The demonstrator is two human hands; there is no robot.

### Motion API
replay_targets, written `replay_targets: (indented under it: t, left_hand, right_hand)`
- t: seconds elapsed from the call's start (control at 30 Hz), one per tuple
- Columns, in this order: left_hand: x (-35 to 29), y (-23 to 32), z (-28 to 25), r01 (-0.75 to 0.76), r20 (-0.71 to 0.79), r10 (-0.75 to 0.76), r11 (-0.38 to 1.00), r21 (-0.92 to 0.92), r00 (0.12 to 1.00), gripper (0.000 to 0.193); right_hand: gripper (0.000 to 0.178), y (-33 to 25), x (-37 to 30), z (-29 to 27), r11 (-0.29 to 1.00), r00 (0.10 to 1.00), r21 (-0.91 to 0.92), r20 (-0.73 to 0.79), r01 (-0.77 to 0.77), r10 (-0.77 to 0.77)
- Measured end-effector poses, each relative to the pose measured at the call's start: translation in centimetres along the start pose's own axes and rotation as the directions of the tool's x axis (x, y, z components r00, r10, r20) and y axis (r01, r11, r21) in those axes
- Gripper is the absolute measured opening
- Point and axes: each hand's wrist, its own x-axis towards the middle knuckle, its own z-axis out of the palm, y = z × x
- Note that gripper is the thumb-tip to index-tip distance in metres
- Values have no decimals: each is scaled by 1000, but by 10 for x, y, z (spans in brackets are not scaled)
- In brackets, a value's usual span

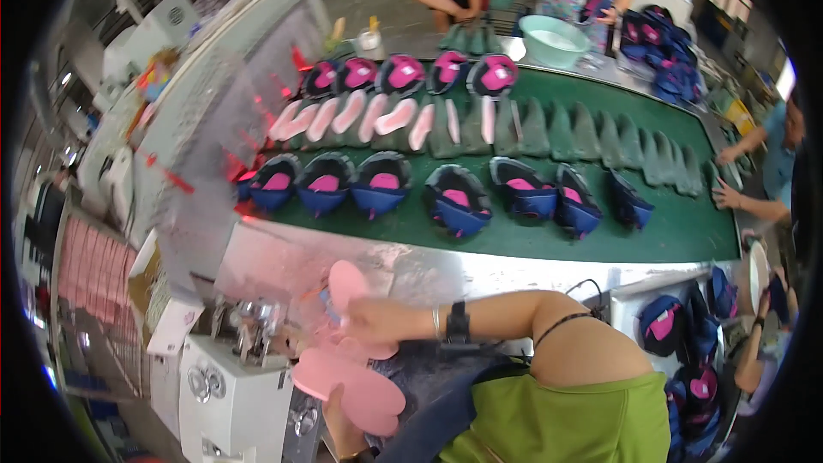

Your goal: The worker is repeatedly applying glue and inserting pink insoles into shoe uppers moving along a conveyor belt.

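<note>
My left hand (336,416) is closed on the edge of a stack of pink shoe insoles (369,399), low in front of me. Just above it, my right hand (373,322), blurred by motion, is closed at the lower end of a single pink insole (347,281) that sticks up past the fingers. More pink insole pieces lie under and beside the right hand, partly hidden by it. A white machine (230,399) with metal parts (257,326) on top stands right beside the insoles, to the left.
Ahead runs a green conveyor belt (514,244) carrying blue shoe uppers (380,189), green shoe lasts (583,133) and pink insoles. Its near metal ledge (480,267) borders my work spot. A tray (634,291) of uppers stands right. Other people stand across and right; a green basin (555,41) stands behind.
</note>
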Motion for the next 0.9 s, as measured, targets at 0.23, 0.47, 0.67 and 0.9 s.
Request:
replay_targets:
  t: [0.23, 0.47, 0.67, 0.9]
  left_hand:
    - [2, 15, -2, -95, -63, 83, 973, -211, 995, 46]
    - [-21, 15, -15, 77, -53, -89, 976, -201, 995, 64]
    - [-39, 11, -28, 178, -41, -190, 961, -210, 981, 65]
    - [-42, 7, -50, 166, -62, -182, 966, -198, 981, 63]
  right_hand:
    - [30, -48, -9, 83, 900, 949, 363, 284, -241, 140]
    - [39, 8, 69, 71, 967, 978, 172, 126, -189, 169]
    - [42, -1, 155, 96, 995, 997, -101, -71, 0, -7]
    - [40, -19, 130, 45, 993, 992, -38, 47, -115, 117]
